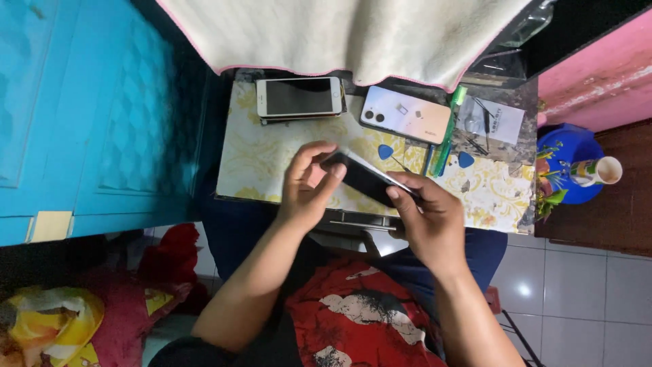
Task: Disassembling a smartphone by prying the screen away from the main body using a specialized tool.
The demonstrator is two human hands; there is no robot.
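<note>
Lying at the far right of the small yellow-patterned table [272, 156], a white paper slip [502, 119] with dark print holds thin tools. Beside it: a pale phone back [407, 115], camera end leftward, and a white-framed phone [299, 96] face up. Two blue picks [386, 151] sit near a green-handled tool [445, 146]. Left hand [305, 187] pinches one end of a dark phone [363, 178]; right hand [428, 217] grips the other end, thumb on its edge. The phone is held tilted just above the table's near edge.
</note>
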